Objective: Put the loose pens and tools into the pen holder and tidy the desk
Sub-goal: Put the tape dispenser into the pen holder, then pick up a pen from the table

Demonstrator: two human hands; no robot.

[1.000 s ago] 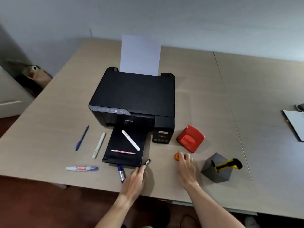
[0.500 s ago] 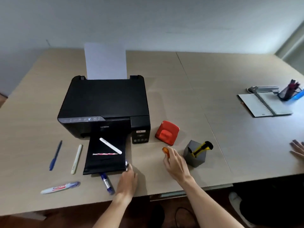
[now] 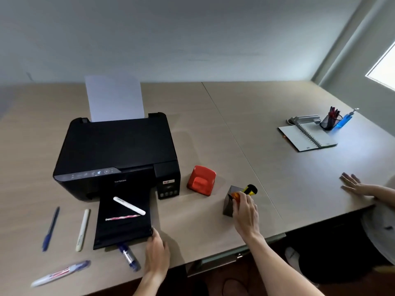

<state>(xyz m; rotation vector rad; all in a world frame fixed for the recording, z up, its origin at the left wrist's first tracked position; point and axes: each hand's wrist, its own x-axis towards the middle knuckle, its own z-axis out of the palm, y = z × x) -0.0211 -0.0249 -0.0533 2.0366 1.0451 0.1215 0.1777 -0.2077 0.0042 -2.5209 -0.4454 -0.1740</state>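
The work surface is a light wood-grain desk (image 3: 245, 116) made of two tops butted along a seam, set against a plain pale wall, with a bright window at the far right edge. At the near left lie a white correction pen (image 3: 61, 273), angled low-left to upper-right, a blue pen (image 3: 50, 229) and a cream pen (image 3: 82, 229), both running roughly near-to-far and side by side but apart. A black printer (image 3: 116, 154) stands behind them with a white sheet (image 3: 115, 97) upright in its feeder; on its output tray (image 3: 124, 233) rest a white marker (image 3: 129, 205), lying diagonally, and a pink striped pencil (image 3: 123, 217), lying nearly crosswise. A blue-capped marker (image 3: 129, 257) projects from under the tray's near edge, its far end hidden. The left hand (image 3: 157, 253) lies palm down at the tray's near right corner, fingers curled on something small and dark; what it is cannot be determined. A red hole punch (image 3: 201, 180) sits right of the printer. The dark grey pen holder (image 3: 229, 201) stands near the front edge, partly covered by the right hand (image 3: 244, 212), which pinches a small orange object (image 3: 236, 195) at the holder's mouth; a yellow-and-black cutter (image 3: 250, 189) leans out of it toward the upper right. Far right are an open spiral notebook (image 3: 307, 138), a mesh cup of pens (image 3: 329, 121), a blue bottle (image 3: 344, 120), and another person's hand (image 3: 352, 184) flat on the desk, the arm cut off by the frame.
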